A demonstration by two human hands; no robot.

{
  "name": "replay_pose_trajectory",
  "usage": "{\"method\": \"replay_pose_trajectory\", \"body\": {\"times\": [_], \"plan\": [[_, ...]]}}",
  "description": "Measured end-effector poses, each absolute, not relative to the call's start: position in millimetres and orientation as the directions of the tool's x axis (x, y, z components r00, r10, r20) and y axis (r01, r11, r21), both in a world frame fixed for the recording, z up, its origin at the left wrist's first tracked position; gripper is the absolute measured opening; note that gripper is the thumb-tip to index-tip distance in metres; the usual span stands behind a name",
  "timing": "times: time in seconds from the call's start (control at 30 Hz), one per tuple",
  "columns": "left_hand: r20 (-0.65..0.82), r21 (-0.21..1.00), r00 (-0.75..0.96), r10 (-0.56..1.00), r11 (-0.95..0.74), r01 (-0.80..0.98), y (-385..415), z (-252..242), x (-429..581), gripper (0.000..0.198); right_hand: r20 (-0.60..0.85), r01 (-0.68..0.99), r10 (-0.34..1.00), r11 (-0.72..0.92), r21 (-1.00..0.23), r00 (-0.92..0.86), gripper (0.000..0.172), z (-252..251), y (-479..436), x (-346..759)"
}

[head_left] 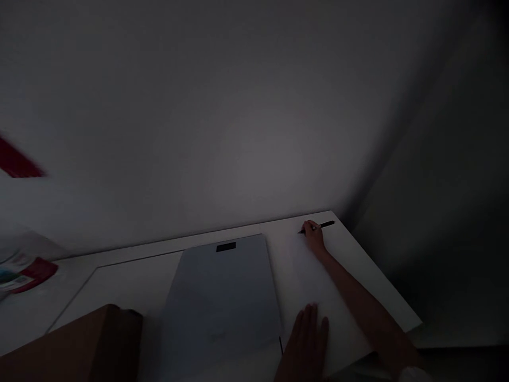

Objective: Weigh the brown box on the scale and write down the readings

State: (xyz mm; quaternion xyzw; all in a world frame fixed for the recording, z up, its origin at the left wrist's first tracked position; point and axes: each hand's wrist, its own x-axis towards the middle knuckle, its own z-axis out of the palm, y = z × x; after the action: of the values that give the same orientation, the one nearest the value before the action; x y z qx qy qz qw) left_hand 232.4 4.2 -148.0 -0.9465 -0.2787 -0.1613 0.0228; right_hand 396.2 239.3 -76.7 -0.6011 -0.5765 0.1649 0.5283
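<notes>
My right hand (314,236) is closed around a dark pen (327,224) near the far right corner of the white tabletop (360,276). The pen's tip points left and rests at or just above a pale surface, which looks like a faint sheet of paper (306,270); its edges are hard to make out. Nearer to me, my left hand (305,342) lies flat, palm down and fingers stretched, on the same pale area. Whether the tip has left any mark cannot be seen in the dim light.
Left of my hands lies a flat grey-blue panel (222,297) with a small dark rectangle near its far edge. A brown cardboard box (59,345) stands at lower left. Beyond it is a blurred red-and-white packet (29,276). A wall (238,116) runs behind the table.
</notes>
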Motion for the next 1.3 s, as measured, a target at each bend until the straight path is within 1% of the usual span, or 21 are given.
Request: {"method": "replay_pose_trajectory", "body": {"times": [0.13,0.23,0.4,0.53,0.8,0.93,1.1,1.3], "plan": [[0.326,-0.06,0.795,0.511,-0.828,0.557,6,-154,235,0.071,0.317,0.447,0.921,0.191,-0.874,0.227,0.028,-87,233,380],[0.347,-0.097,0.8,0.489,-0.83,0.55,5,-154,235,0.07,0.287,0.433,0.93,0.167,-0.886,0.229,0.027,-91,230,376],[0.334,-0.056,0.799,0.501,-0.835,0.547,4,-151,235,0.072,0.251,0.426,0.935,0.127,-0.896,0.249,0.027,-93,232,378],[0.277,0.0,0.806,0.523,-0.839,0.544,4,-148,235,0.077,0.234,0.426,0.933,0.101,-0.899,0.273,0.024,-96,234,378],[0.241,0.073,0.825,0.512,-0.857,0.511,4,-147,232,0.079,0.221,0.435,0.933,0.08,-0.897,0.284,0.023,-97,235,380],[0.247,0.065,0.821,0.515,-0.854,0.517,4,-144,231,0.08,0.236,0.44,0.925,0.086,-0.894,0.298,0.024,-98,234,380],[0.313,-0.011,0.806,0.502,-0.847,0.532,3,-145,230,0.078,0.259,0.46,0.915,0.095,-0.883,0.308,0.024,-97,235,381],[0.259,0.062,0.819,0.512,-0.855,0.515,3,-147,231,0.078,0.348,0.488,0.886,0.167,-0.857,0.307,0.027,-89,234,385]]}}
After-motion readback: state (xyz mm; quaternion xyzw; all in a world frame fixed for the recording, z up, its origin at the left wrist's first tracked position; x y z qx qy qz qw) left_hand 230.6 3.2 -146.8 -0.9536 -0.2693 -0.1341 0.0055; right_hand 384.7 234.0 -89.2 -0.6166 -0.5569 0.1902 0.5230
